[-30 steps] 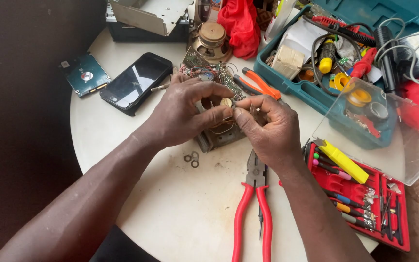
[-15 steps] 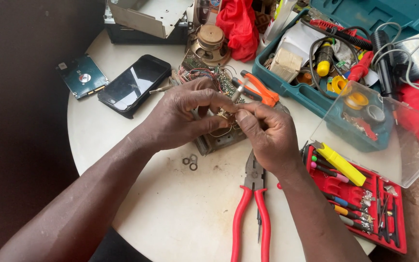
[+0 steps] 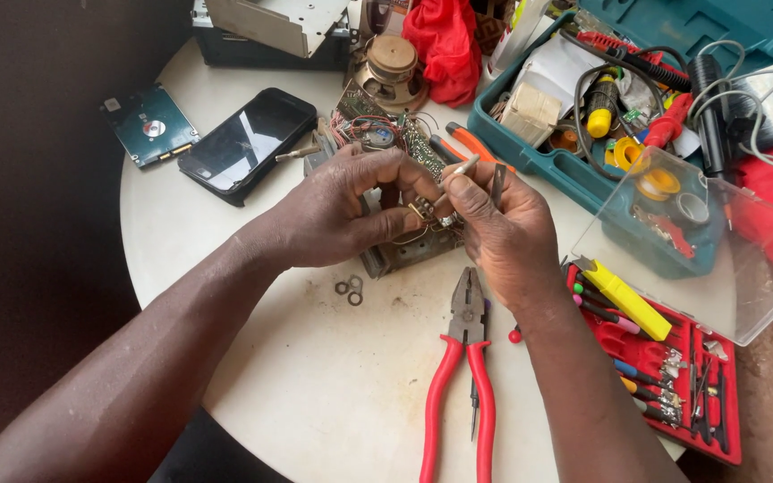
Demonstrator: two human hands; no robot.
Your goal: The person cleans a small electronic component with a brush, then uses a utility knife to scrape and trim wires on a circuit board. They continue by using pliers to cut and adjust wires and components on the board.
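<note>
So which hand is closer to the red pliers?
The right hand. It sits just above the pliers, near their metal tip. The left hand is further off, up and to the left of them.

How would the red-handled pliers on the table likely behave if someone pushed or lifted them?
The red-handled pliers lie flat, so they would probably slide, not roll. Their metal head suggests they are nose-heavy and rigid. The handles look coated, so likely grippy.
</note>
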